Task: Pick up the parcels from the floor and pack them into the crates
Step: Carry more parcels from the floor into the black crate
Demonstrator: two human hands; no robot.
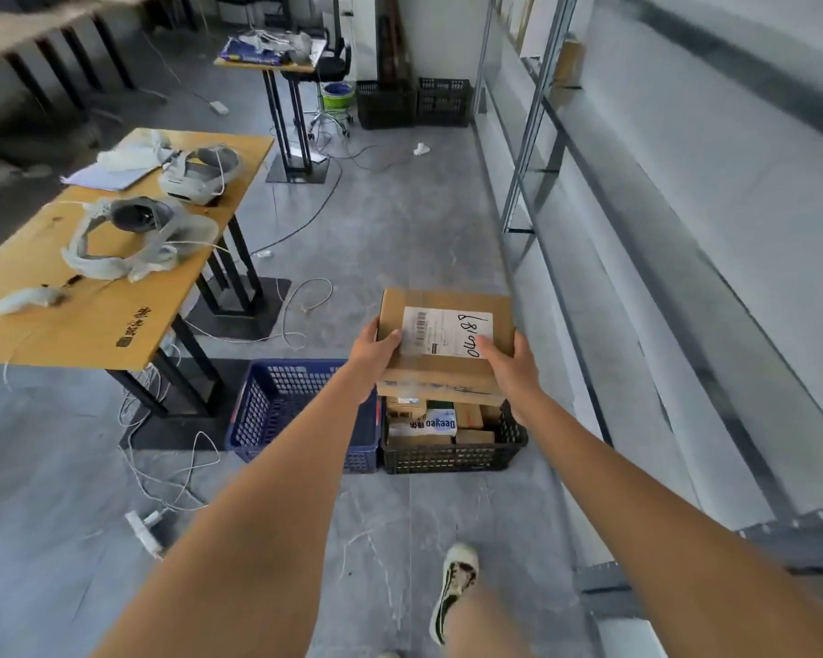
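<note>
head view: both hands' grip (374, 356) (507, 368) on parcel (447, 341), seemingly above black crate (452, 455)

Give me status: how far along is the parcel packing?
Done: the black crate already holds several parcels, including a white Deeyeo box. In hand: left hand and right hand grip a labelled cardboard parcel above that crate. Left: setting it down. The blue crate looks empty as far as visible; no loose parcels show on the floor.

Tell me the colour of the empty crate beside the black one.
Blue crate, seen best in the head view.
</note>
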